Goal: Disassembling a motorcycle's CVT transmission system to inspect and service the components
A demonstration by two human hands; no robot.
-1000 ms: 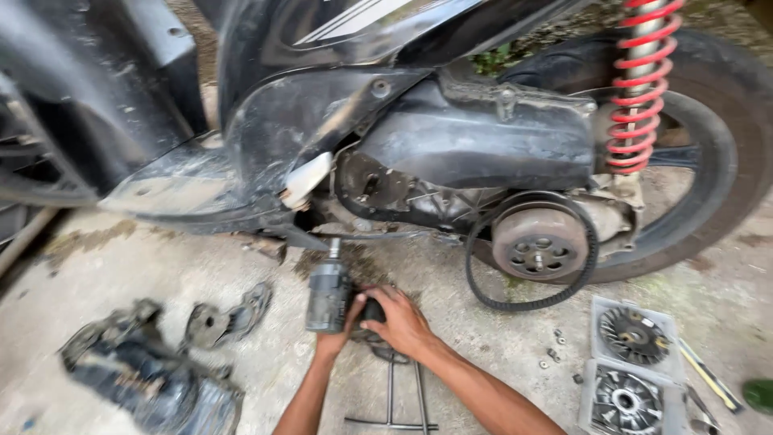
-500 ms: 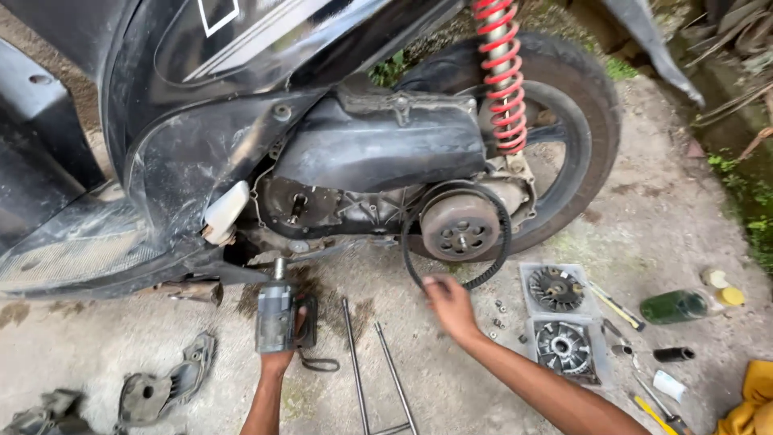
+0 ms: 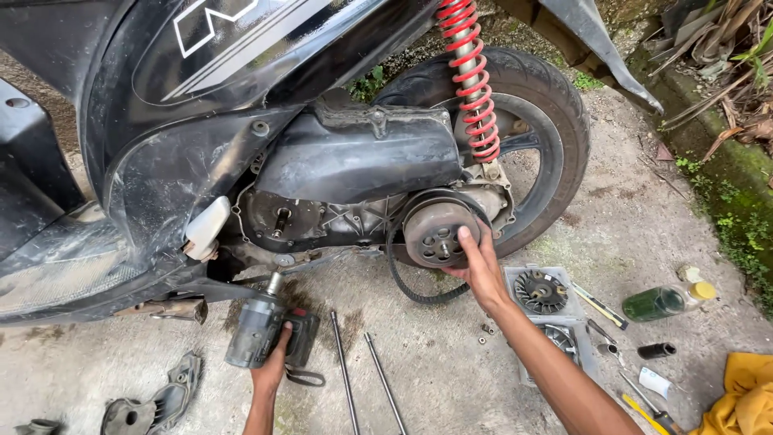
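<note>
A black scooter stands with its transmission cover off. My right hand grips the round metal clutch drum at the rear of the open engine case. A black drive belt loops around the drum and sags below it. My left hand holds a grey and black power impact wrench, its socket pointing up toward the underside of the engine. The rear wheel and a red coil shock absorber sit behind the drum.
A grey tray with round pulley parts lies on the concrete to the right, with screwdrivers, a green bottle and a yellow cloth beyond. Two thin metal rods and a black cover piece lie near me.
My right hand rose from the ground to the clutch drum and took hold of it. My left hand kept the impact wrench. The view shifted closer and to the right.
</note>
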